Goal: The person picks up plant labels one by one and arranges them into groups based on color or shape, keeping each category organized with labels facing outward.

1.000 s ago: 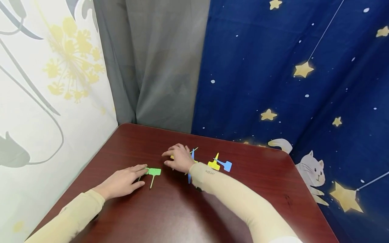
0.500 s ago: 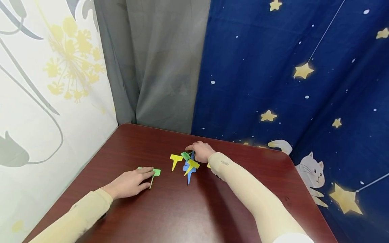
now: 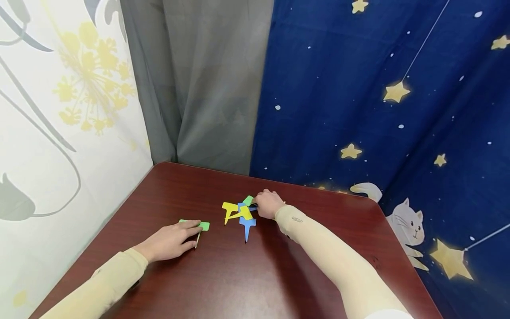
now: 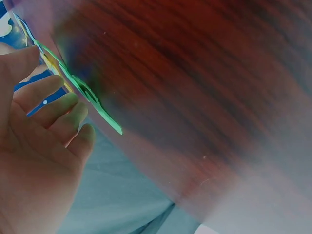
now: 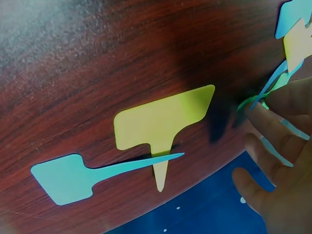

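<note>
Head view, left of centre: my left hand rests on a green tag lying on the surface, fingers close together and almost straight. How many tags they cover I cannot tell.

Centre of the same view: my right hand pinches, between thumb and forefinger, the stem of a second green tag; its other fingers stand apart, loosely bent. Just left of it lie two yellow tags whose stems meet, a lower blue tag and a partly covered upper blue tag. The upper blue stem runs to my right fingertips; whether it is gripped too cannot be determined.

Right wrist view, lower left: an outer blue tag lies with its stem across that of an outer yellow tag.

Risks, in my judgement: lifting the second green tag could drag the upper blue tag along, because they overlap. The thin stem could slip or twist in a fingertip pinch. Uneven left finger pressure could skew the green tag.
</note>
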Demonstrator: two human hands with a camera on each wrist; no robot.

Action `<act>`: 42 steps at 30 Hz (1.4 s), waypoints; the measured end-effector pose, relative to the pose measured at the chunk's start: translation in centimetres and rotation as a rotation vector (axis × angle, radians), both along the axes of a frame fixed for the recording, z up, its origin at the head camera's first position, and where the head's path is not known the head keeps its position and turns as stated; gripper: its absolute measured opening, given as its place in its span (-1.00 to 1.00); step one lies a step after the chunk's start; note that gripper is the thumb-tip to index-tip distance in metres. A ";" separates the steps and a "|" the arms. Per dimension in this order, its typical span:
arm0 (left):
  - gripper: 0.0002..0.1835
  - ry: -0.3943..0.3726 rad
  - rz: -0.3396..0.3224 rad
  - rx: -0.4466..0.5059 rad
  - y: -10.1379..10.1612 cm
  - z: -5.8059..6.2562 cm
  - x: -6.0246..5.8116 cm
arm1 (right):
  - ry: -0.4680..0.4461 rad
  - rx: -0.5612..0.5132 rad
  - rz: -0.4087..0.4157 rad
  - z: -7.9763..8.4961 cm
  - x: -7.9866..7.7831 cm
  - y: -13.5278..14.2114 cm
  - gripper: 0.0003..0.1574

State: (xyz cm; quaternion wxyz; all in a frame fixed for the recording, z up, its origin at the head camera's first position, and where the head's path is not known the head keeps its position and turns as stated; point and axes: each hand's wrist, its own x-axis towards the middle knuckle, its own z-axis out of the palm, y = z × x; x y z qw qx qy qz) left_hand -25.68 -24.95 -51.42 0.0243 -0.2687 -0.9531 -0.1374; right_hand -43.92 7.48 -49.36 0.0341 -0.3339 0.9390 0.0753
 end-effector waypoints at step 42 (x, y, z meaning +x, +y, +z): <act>-0.42 -0.015 -0.014 0.013 0.3 -0.5 -1.1 | -0.211 -0.274 -0.077 -0.9 -4.7 3.0 -0.30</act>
